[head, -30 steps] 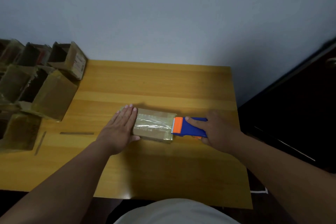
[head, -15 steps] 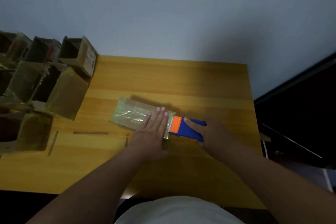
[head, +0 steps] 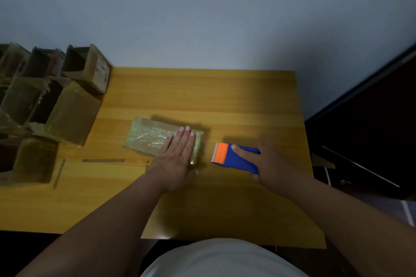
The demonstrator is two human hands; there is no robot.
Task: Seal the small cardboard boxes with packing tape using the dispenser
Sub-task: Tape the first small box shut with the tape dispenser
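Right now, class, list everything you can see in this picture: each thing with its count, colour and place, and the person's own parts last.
small cardboard box: one, brown under glossy clear tape, flat at the table's middle.
tape dispenser: one, blue with an orange head, right of the box and apart from it.
open boxes: several, brown, exact count unclear, stacked at the table's left edge.
table: one, yellow wood, against the wall.
wall: pale grey-blue, behind the table.
dark furniture: black, right of the table.
left hand: flat, fingers straight, pressing on the box's right end.
right hand: grips the dispenser.
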